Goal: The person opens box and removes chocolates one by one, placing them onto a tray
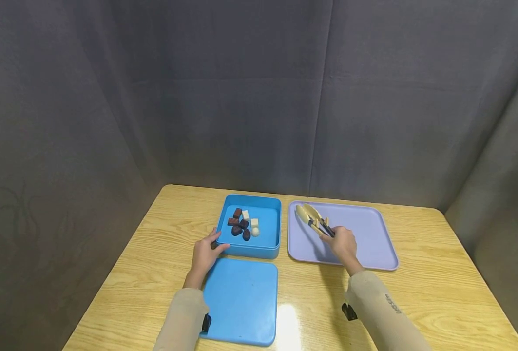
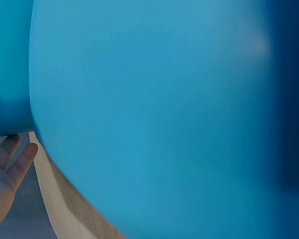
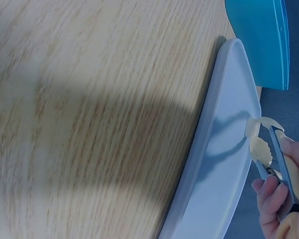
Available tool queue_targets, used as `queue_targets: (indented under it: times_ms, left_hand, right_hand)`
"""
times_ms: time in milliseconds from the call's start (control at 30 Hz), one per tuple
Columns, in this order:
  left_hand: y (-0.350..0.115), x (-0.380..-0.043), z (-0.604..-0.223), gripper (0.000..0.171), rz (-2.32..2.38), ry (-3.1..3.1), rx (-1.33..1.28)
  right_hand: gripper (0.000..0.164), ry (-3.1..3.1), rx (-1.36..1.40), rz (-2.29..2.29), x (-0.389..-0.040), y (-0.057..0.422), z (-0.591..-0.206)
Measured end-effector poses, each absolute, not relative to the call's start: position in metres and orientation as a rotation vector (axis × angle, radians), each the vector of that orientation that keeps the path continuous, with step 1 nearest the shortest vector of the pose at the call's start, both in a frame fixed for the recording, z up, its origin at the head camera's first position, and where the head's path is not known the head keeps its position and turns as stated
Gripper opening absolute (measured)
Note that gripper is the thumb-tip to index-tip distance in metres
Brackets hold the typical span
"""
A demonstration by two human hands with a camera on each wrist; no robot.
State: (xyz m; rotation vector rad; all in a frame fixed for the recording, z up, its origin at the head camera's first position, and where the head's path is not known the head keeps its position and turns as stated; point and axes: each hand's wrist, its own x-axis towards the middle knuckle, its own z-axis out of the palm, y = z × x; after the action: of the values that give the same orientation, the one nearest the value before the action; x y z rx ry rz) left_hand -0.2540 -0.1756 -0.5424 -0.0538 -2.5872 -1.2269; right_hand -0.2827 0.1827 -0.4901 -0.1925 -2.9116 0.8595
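The wooden table (image 1: pixel 430 263) bears all the things. To R of the blue box (image 1: pixel 259 251), just beside it, lies the lilac tray (image 1: pixel 366 226). On the box's near side, toward you, lies a flat blue panel (image 1: pixel 245 302), prob. its lid; w/o it, the box stays accessible from the top. Your L hand (image 1: pixel 205 251) touches the box's near-left corner w/ thumb and fingers spread, I think for steadying it. Your R hand (image 1: pixel 344 243) grips the tongs (image 1: pixel 304 215) by the handles, over the tray, R of the box; their tips stand apart w/ nothing visible between, prob. b/c the squeeze is light. The choc. pieces (image 1: pixel 243 224), dark & white, sit inside the box, grouped toward its L side.
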Motion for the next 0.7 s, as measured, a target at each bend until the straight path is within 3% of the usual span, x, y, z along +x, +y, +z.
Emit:
queue_targets:
  times_ms: [700]
  left_hand:
    - [-0.1762, -0.2552, -0.5438, 0.053, -1.237, -2.591, -0.042]
  right_hand:
    - [0.032, -2.897, -0.225, 0.942, -0.2784, 0.1853, -0.4936]
